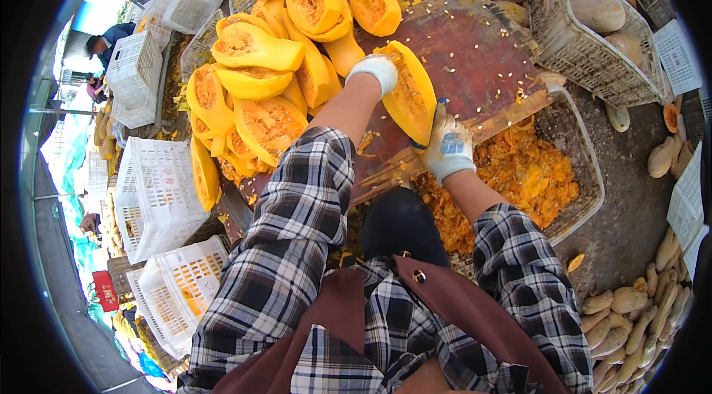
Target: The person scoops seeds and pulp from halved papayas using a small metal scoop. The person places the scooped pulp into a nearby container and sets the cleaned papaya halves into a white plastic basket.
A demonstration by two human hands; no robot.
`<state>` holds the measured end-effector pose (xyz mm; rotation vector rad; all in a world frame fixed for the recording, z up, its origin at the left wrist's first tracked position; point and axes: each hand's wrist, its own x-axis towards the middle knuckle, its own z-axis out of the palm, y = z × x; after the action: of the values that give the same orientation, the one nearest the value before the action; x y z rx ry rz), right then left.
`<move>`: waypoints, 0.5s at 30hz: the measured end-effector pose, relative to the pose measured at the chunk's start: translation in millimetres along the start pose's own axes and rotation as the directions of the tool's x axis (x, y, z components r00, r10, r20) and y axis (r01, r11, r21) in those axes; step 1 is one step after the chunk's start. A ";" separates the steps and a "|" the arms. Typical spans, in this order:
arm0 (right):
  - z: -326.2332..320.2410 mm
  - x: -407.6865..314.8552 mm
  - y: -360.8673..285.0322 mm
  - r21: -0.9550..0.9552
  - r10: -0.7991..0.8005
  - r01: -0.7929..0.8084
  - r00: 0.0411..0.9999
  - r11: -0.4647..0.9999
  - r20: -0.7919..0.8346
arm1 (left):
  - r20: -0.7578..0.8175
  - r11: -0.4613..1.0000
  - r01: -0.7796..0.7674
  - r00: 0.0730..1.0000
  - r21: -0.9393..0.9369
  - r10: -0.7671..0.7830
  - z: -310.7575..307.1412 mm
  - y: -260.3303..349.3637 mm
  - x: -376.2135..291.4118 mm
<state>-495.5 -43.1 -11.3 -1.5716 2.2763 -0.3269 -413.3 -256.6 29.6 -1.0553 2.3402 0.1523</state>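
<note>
My left hand (376, 72), in a white glove, grips the upper end of a peeled squash half (409, 95), whose seedy orange hollow shows. My right hand (448, 144), in a white glove with a blue print, is closed on a dark blue handled tool at the lower right edge of that half; most of the tool is hidden. Both hands are over a worn reddish wooden board (461, 55) strewn with seeds. A pile of peeled squash halves (258, 55) lies left of my left hand, and another half (371, 0) lies above it.
Below the board's right edge, a plastic tub (594, 171) holds orange pulp (528, 171). A crate (589, 55) with unpeeled squashes stands at upper right; more squashes (628, 305) are heaped lower right. White crates (158, 194) line the left, with a person (111, 41) in the distance.
</note>
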 end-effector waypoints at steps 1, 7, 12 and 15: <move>-1.5 -1.0 -1.8 0.010 0.016 -0.016 1.000 1.000 0.026 | 0.034 1.000 -0.006 0.999 0.004 0.006 2.7 2.5 -3.4; -6.1 -0.9 -7.7 -0.024 0.084 -0.082 0.993 0.996 0.079 | 0.023 0.996 -0.089 0.996 -0.003 0.089 19.9 30.4 -55.3; -2.1 3.2 -6.5 0.003 0.097 -0.098 0.995 0.995 0.024 | -0.149 0.944 -0.173 0.980 -0.282 0.135 58.7 52.0 -96.3; -0.1 3.3 -7.6 -0.006 0.090 -0.090 0.995 0.996 0.037 | -0.165 0.931 -0.151 0.981 -0.332 0.100 60.7 41.9 -91.7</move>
<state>-490.2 -48.8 -8.8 -1.4601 2.3121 -0.2667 -367.6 -148.4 23.0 -1.1077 2.5766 0.5696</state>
